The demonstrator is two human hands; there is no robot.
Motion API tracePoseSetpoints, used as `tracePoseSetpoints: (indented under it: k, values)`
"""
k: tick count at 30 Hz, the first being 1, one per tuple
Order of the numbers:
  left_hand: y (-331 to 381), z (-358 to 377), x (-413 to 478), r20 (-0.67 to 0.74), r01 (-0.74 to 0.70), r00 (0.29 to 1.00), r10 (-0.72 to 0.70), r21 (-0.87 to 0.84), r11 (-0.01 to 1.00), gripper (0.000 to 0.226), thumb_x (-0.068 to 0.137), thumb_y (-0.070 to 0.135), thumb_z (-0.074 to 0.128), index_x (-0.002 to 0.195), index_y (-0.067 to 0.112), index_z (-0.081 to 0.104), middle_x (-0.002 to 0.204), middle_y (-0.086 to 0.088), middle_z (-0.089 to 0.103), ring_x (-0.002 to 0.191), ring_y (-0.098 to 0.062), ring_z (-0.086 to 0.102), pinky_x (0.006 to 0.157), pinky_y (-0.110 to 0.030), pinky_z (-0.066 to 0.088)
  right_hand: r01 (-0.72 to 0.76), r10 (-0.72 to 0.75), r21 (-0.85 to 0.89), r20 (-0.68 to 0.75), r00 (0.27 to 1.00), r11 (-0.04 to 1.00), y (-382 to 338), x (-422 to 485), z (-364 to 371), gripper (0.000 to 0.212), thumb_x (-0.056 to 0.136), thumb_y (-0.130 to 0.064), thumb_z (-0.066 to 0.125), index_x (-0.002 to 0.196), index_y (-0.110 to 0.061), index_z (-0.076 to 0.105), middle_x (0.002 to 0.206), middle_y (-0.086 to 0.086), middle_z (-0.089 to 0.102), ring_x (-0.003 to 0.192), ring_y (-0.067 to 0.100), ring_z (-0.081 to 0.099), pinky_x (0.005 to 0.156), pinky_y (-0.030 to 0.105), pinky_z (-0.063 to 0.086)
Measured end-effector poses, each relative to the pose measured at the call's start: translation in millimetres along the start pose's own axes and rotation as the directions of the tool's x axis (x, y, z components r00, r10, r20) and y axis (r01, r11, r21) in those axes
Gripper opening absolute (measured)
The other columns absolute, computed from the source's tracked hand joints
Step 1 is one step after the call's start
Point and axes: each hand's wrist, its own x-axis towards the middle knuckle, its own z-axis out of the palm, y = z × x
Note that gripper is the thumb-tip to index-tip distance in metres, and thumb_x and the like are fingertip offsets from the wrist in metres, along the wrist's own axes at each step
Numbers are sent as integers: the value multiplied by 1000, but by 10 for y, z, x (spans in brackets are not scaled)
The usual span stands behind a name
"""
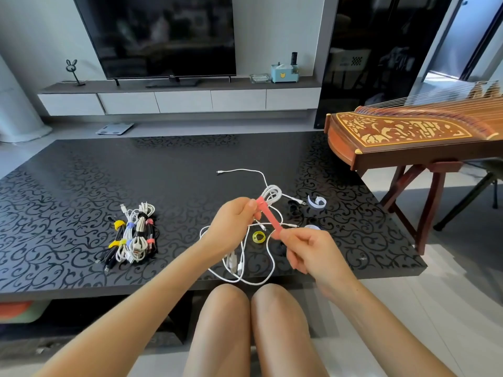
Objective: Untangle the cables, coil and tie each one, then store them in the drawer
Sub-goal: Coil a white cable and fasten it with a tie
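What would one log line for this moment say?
step: tying a coil | left hand: holds white cable coil | right hand: pinches pink tie end | table: tied cables piled left, loose cables centre

There are two hands, one left hand (234,224) and one right hand (313,254), with one pink strap (269,217) and one white coil (273,194). The tabletop (81,172) carries one yellow tie ring (258,237), two pale ties (317,201) and one heap of tied cables (133,235); how many cables are in it I cannot tell.

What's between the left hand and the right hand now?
Head view: a pink strap runs from the white coil in the left hand to the pinching right hand.
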Motion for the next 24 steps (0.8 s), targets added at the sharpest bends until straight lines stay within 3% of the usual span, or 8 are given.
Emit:
tracePoseSetpoints:
  k: [2,4,7,11,14,16,19,24]
  values:
    - [18,-51,2,67,-65,996,62,36,997,36,101,21,37,70,20,55,59,12,43,58,-10,38,64,-32,35,-191,175,313,76,982,931,31,38,-62,19,93,-15,54,92,-8,71,52,-2,37,47,8,27,46,19,19]
    - [44,-87,-32,152,-143,980,130,78,987,34,101,21,38,72,23,55,59,16,46,61,-9,40,66,-29,36,-360,290,626,216,932,691,36,96,-101,16,85,-12,57,87,-2,69,59,0,43,48,8,35,44,18,28]
    - [115,-163,-112,246,-242,946,212,98,965,32,101,18,40,79,29,60,64,27,54,65,5,48,66,-12,36,-467,316,766,354,880,441,74,179,-107,21,73,-2,60,89,6,71,66,6,51,51,10,44,44,19,39]
    - [207,-187,-254,315,-330,917,245,255,909,26,99,27,46,84,18,64,67,11,58,63,-4,47,66,-24,42,-558,352,554,440,826,618,98,297,-90,19,82,4,54,87,-2,71,64,4,52,47,7,43,42,17,37]
    - [197,-120,-455,482,-438,844,237,363,822,22,95,37,48,83,27,64,62,12,55,64,-3,50,65,-15,39,-558,438,200,434,788,805,-21,412,-79,24,89,14,41,89,-3,57,58,4,58,44,9,52,41,20,42]
    - [138,-58,-539,552,-438,818,161,417,796,26,96,37,50,92,22,71,72,8,65,72,-7,56,72,-23,43,-443,427,-60,408,807,895,-191,482,-79,24,86,18,47,92,-3,54,53,2,54,46,11,53,44,21,41]
    - [33,-12,-531,517,-313,854,55,428,848,38,94,39,52,87,5,67,82,-10,67,78,-21,57,79,-37,44,-87,229,-344,398,888,935,-549,519,-40,27,78,17,62,95,-3,55,60,5,56,45,8,52,45,18,40]
    - [-63,10,-397,332,-34,941,-62,277,960,43,94,29,54,56,11,54,56,-7,48,50,-6,45,58,-27,43,487,-349,-589,339,873,645,-753,281,64,24,75,3,68,81,-15,53,55,-1,63,54,10,55,59,22,43]
